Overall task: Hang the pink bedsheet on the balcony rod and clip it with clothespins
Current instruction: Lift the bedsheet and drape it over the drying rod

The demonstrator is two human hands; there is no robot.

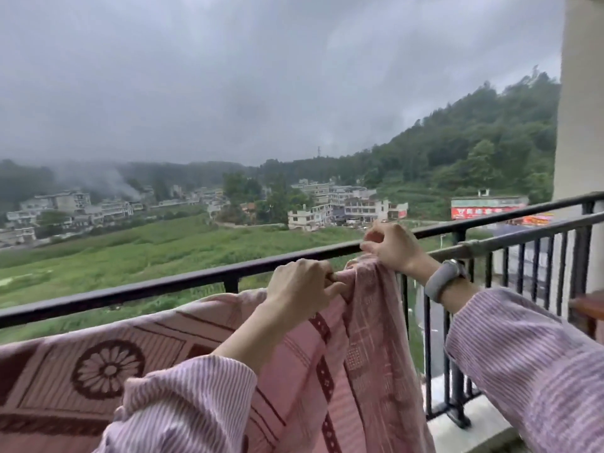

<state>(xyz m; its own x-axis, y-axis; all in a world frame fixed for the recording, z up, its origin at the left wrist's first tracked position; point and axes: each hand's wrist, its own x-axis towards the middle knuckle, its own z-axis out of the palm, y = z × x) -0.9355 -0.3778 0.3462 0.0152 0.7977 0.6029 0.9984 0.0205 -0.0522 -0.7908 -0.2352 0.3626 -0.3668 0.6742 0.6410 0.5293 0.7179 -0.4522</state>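
Note:
The pink bedsheet [170, 351], patterned with dark red lines and a flower wheel, hangs draped along a rod just inside the black balcony railing [137, 287]. A bare stretch of the grey rod [510, 242] shows at the right, past the sheet's end. My left hand [302, 284] grips the bunched top edge of the sheet. My right hand [392, 246] pinches the sheet's corner at the rod, just to the right of the left hand. No clothespin is visible.
The railing's vertical bars [536, 273] run along the right, down to a concrete ledge [470, 429]. A pale pillar [581, 109] stands at the far right, with a brown wooden edge [588, 307] beside it. Beyond lie fields, houses and a wooded hill.

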